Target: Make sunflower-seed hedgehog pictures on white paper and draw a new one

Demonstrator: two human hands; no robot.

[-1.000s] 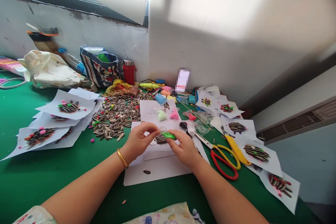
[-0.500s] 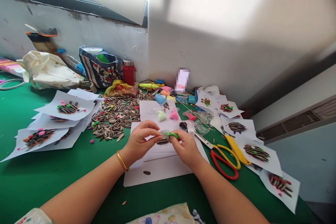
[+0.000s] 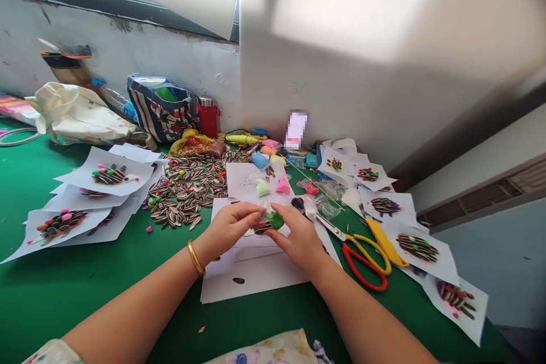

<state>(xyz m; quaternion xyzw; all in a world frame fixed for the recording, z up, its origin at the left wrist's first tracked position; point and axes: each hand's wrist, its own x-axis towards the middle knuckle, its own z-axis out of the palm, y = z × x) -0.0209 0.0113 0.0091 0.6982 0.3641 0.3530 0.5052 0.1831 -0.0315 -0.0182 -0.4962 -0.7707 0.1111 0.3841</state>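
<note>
Over the white sheets of paper (image 3: pixel 251 287), my left hand (image 3: pixel 232 230) pinches the edge of a small clear plastic wrapper (image 3: pixel 263 216). My right hand (image 3: pixel 301 239) grips a lump of green modelling clay (image 3: pixel 277 220) between thumb and fingers, with the wrapper around or beside it. A cluster of dark sunflower seeds (image 3: pixel 261 228) shows just below the clay, partly covered by my fingers. One loose seed (image 3: pixel 238 281) lies lower on the paper. Beyond my hands sit a pale green clay lump (image 3: pixel 261 187) and a pink clay lump (image 3: pixel 282 185).
A heap of striped sunflower seeds (image 3: pixel 187 193) lies left of the paper. Scissors (image 3: pixel 364 259) with red and yellow handles and a yellow utility knife (image 3: pixel 386 242) are to the right. Sheets with seed pictures (image 3: pixel 91 230) stand on both sides. A red bottle (image 3: pixel 209 119) stands behind.
The green clay, stretched thin at my right fingertips before, now shows as a wider lump. My right fingers have spread around it, and my left fingers have closed together on the wrapper.
</note>
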